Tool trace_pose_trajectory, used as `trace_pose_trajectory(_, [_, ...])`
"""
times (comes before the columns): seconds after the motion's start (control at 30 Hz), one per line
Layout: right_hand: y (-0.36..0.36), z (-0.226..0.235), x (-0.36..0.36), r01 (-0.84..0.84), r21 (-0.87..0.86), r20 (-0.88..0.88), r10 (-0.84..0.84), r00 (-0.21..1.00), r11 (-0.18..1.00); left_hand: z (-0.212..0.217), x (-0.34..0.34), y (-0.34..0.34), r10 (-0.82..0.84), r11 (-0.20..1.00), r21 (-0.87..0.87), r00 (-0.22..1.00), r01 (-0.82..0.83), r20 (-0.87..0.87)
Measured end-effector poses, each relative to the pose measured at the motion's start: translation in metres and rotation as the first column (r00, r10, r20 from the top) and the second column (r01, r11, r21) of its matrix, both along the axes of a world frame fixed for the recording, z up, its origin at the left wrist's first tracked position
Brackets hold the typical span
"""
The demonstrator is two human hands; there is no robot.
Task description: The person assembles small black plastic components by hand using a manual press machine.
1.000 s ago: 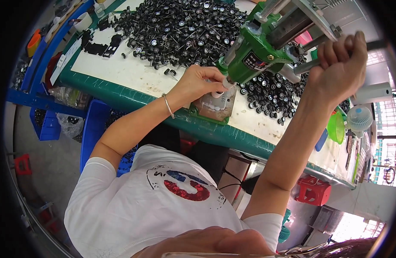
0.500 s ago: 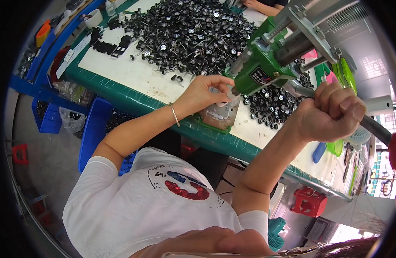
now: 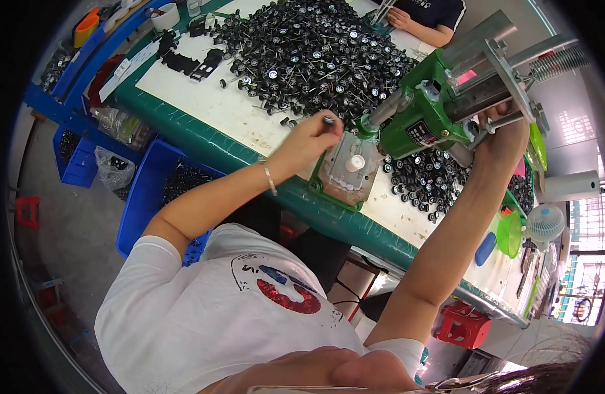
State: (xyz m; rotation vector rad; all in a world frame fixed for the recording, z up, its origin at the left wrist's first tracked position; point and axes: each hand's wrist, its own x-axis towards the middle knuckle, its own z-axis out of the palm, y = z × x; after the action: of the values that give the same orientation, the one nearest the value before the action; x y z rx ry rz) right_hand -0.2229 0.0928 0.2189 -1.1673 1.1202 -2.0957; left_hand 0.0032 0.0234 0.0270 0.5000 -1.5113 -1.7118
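My left hand (image 3: 317, 139) pinches a small black wheel (image 3: 328, 122) between thumb and fingers, over the left side of the press base. On the steel base plate (image 3: 345, 184), a white round holder (image 3: 356, 163) stands upright, apart from my hand. The green hand press (image 3: 414, 128) leans above and right of it. My right hand (image 3: 503, 118) is up behind the press's metal rods. Those rods hide most of its fingers, so what it grips does not show. Left of the press spreads a big heap of black wheels with metal axles (image 3: 302, 59).
Loose wheels (image 3: 421, 177) lie right of the press. A blue bin (image 3: 141, 197) stands below the green table edge (image 3: 224, 154). Black plastic parts (image 3: 184, 62) lie far left. Another person's hand (image 3: 400, 18) works at the far side. A small fan (image 3: 545, 223) stands right.
My right hand has moved up and away, from the press lever in front to behind the rods. My left hand has drawn back left from the white holder, holding a wheel.
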Motion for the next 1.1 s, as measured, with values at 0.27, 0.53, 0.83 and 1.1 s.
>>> trace_pose_trajectory(0.27, [0.059,-0.063,-0.001,0.517,0.193,-0.314,-0.447,0.838,0.834,-0.007,0.073,-0.039,0.524,0.822,-0.563,0.501,-0.084,0.689])
trace_pose_trajectory(0.53, [0.110,-0.185,0.015,0.590,0.480,-0.787,0.022,0.616,0.649,-0.013,0.043,-0.052,0.491,0.813,-0.582,0.517,0.018,0.702])
trace_pose_trajectory(0.83, [0.109,-0.192,0.029,0.710,0.300,-0.910,-0.032,0.414,0.637,-0.020,0.064,-0.052,0.113,0.982,0.093,0.906,-0.165,0.408])
trace_pose_trajectory(1.1, [0.068,-0.173,0.059,0.241,0.520,-0.363,-0.044,0.931,0.819,-0.012,0.069,-0.050,-0.095,0.835,0.542,0.995,0.094,-0.026])
